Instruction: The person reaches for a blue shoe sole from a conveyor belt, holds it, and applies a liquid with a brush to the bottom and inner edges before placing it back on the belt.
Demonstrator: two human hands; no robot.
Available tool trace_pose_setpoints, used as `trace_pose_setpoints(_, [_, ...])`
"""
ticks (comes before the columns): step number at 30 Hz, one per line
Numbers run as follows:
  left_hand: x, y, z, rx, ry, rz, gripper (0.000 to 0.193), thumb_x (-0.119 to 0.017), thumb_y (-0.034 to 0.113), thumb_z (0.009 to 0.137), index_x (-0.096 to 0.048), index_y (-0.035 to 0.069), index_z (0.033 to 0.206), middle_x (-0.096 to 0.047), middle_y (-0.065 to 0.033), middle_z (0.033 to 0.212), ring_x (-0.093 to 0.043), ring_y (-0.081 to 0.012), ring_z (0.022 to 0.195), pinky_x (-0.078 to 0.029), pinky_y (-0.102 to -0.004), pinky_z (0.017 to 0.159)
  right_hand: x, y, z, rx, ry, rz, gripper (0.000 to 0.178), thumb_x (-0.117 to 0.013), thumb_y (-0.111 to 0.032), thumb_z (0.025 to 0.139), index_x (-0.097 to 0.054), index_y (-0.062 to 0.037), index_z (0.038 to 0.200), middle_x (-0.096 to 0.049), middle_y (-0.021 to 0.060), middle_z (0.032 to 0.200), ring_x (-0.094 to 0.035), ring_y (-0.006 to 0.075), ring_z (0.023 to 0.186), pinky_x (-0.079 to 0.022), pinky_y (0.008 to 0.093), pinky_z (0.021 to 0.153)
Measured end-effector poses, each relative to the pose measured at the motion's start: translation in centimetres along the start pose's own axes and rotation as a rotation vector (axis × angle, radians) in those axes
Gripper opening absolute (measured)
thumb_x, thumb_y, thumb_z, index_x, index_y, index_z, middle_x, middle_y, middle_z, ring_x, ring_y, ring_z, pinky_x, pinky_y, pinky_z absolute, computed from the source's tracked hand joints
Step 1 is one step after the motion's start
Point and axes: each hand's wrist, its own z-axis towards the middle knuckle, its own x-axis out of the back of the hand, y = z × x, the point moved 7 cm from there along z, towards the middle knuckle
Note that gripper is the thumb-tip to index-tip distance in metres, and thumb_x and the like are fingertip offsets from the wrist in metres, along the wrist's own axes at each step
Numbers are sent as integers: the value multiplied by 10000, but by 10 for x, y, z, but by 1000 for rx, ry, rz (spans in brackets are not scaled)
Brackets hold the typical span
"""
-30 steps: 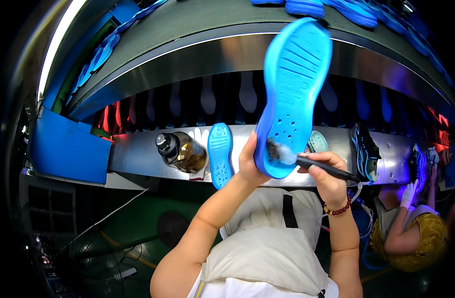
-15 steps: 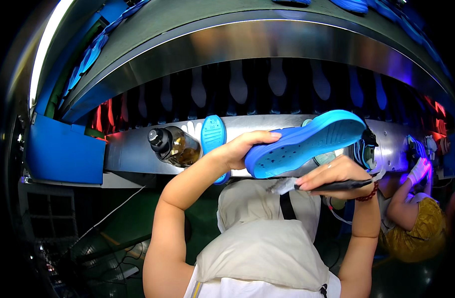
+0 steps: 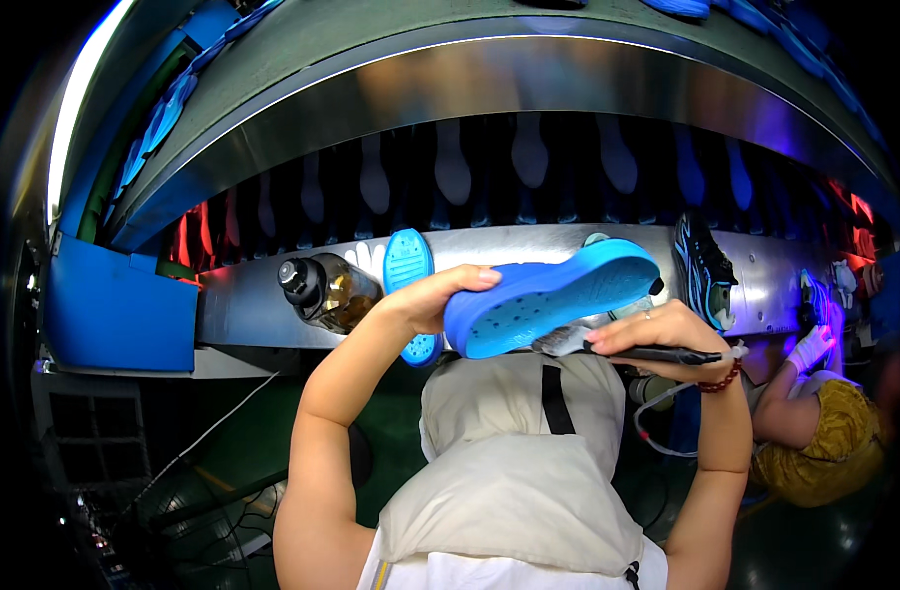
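My left hand (image 3: 438,299) grips one end of a blue shoe sole (image 3: 528,307), thumb on its outer side wall. The sole is held tilted above the bench's front edge, its hollow, dotted side facing me. A brush (image 3: 671,353) with a black handle lies in my closed right hand (image 3: 666,332). Its pale bristles are at the sole's lower edge; whether they touch it, I cannot tell. Another blue sole (image 3: 408,261) lies on the bench beyond my left forearm. Behind the held sole, a pale green thing (image 3: 632,308) is mostly hidden.
On the metal bench (image 3: 263,305) stand a brown bottle with a black top (image 3: 344,293) and a black shoe (image 3: 700,265). A white glove (image 3: 367,258) lies by the bottle. Dark hanging strips and a metal hood (image 3: 528,79) rise behind. A gloved co-worker (image 3: 813,433) sits at right.
The held sole has moved left and tilted, so its inner face shows narrower. The brush has come up to its lower edge. More of the black shoe shows. The whole view has shifted slightly.
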Motion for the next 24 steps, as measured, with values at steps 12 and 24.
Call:
trace_pose_setpoints(12, [38, 9, -16, -472, -242, -657, 594, -424, 493, 848, -469, 34, 1222, -516, -153, 1193, -529, -278, 1057, -430, -414, 899, -2, -2, 0, -9, 233, 263, 222, -678, 8, 692, -648, 8, 913, -643, 154, 947, -637, 218, 863, -501, 271, 774])
trace_pose_setpoints(24, [14, -25, 59, -505, 160, -718, 954, -98, 807, 700, -384, 86, 1256, -520, -177, 1119, -514, -323, 1046, -403, -481, 905, -40, 24, 20, 48, 431, -173, 146, -646, -14, 661, -619, -23, 804, -645, 120, 818, -634, 234, 773, -492, 298, 681])
